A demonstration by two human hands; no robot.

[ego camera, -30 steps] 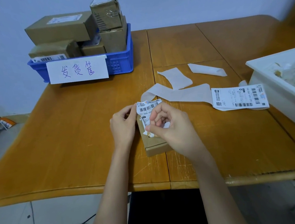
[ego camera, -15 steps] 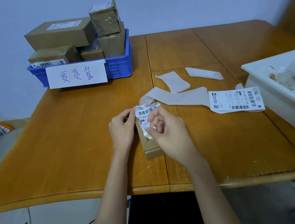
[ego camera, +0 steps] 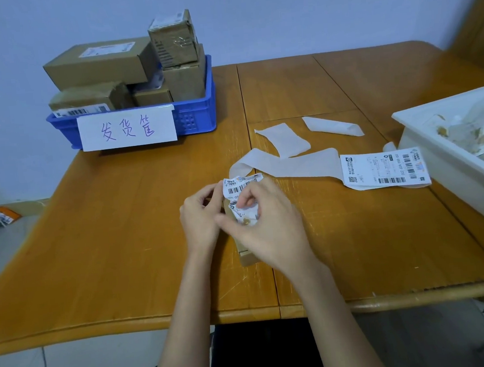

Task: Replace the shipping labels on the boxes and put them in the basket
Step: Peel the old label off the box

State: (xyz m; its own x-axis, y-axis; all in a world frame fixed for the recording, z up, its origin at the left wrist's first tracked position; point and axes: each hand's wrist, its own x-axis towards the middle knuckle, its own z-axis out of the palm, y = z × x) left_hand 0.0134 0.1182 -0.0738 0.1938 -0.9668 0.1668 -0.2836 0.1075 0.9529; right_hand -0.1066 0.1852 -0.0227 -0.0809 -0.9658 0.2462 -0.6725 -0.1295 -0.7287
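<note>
A small brown cardboard box [ego camera: 247,256] lies on the wooden table [ego camera: 123,236] in front of me, mostly hidden under my hands. My left hand [ego camera: 199,218] grips its left side. My right hand [ego camera: 264,228] pinches the crumpled old shipping label [ego camera: 239,185], which curls up off the box's top. A fresh printed label [ego camera: 384,169] lies flat to the right, on a strip of white backing paper [ego camera: 291,165]. The blue basket [ego camera: 198,120] at the back left holds several labelled boxes.
Two loose pieces of backing paper [ego camera: 283,139] [ego camera: 332,126] lie behind the strip. A white bin [ego camera: 447,164] with paper scraps stands at the right edge of the table. A white handwritten sign [ego camera: 128,130] hangs on the basket's front.
The old label has been peeled further up off the box and crumpled more in my right fingers. My view has shifted slightly; both hands stay on the box.
</note>
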